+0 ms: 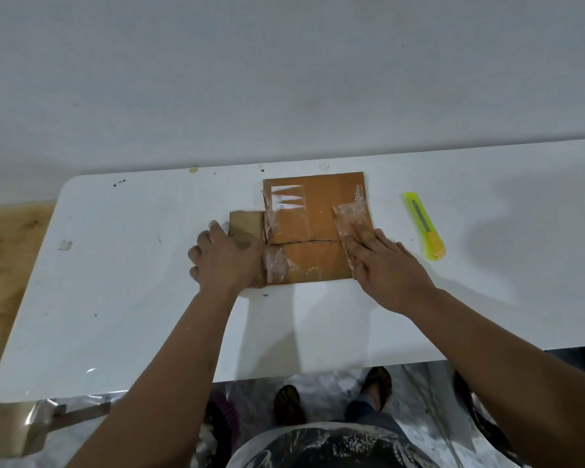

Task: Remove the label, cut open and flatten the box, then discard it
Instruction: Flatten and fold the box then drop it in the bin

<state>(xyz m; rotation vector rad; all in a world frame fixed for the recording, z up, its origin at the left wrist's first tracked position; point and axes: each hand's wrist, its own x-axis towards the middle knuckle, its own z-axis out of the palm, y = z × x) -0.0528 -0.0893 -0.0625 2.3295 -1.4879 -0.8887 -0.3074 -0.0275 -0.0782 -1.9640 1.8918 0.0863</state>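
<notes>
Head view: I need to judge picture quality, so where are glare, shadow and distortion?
Head view: glare on the clear tape across the flattened box; soft arm shadows on the table near both hands; wide-angle lens bows the table's edges; focus slightly soft.

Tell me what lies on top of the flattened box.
On the box: clear tape, the left hand on its left flap, the right hand pressing its right edge. Cardboard beneath both hands is hidden.

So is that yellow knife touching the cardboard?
Apart. The head view shows bare white table between the yellow knife and the flattened cardboard.
</notes>
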